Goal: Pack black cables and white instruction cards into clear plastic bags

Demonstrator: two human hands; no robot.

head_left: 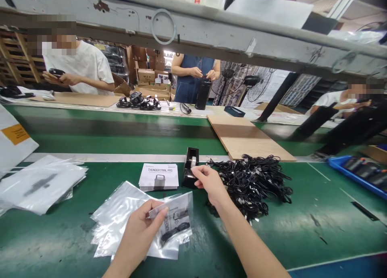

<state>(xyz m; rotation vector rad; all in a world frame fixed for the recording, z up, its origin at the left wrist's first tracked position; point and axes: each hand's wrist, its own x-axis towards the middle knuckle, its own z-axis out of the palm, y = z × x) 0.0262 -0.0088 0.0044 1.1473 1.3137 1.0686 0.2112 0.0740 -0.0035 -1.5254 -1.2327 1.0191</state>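
Note:
My left hand (144,225) pinches the folded top of a clear plastic bag (177,223) that holds a leaflet and a black cable. It rests over a stack of empty clear bags (116,213). My right hand (208,182) reaches to the black tape dispenser (190,167), fingers pinched at the tape near its front. A stack of "Thunder Trail Pro" booklets (159,176) lies just left of the dispenser. A heap of coiled black cables (254,181) sits right of my right hand.
More clear bags (42,185) lie at the left. Cardboard sheets (248,139) lie across the green conveyor (121,139). A blue tray (359,173) stands at the right. Three other people work at the far bench, near black devices (139,101) and a black cylinder (202,93).

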